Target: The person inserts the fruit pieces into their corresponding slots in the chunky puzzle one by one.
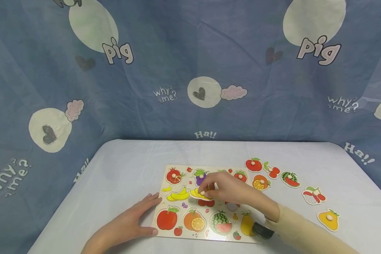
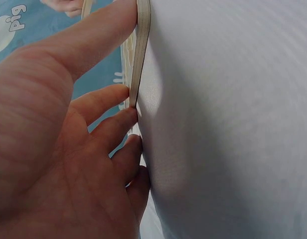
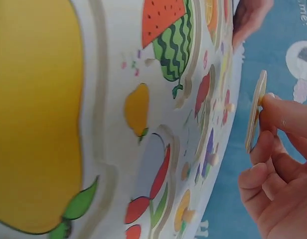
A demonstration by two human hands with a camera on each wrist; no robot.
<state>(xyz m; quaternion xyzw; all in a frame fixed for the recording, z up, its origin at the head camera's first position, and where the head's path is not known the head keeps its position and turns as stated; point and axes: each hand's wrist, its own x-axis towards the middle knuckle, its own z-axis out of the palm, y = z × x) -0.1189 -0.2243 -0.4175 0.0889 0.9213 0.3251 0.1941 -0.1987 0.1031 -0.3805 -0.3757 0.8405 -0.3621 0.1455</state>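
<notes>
Printed words on the blue cloth

In the head view, the blue cloth point(image 1: 190, 63) bears "pig" point(image 1: 118, 53) between 10 and 11 o'clock, and again at 2; "why? me?" point(image 1: 165, 94) at 11, between 8 and 9, and near 3; "Ha!!" point(image 1: 205, 134) just below centre, at 8 and at 3; the left wrist view shows "pig" at 10; the right wrist view, "me?" point(image 3: 306, 14) at 2, partly cut off.

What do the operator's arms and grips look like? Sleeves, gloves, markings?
Left grip: bare human hand, no glove or ring visible, no sleeve in frame. Right grip: also bare and ungloved; the forearm wears a plain cream sleeve. A dark, rounded block shows beside that sleeve; its mounting isn't visible. No cables or markings seen.
</notes>
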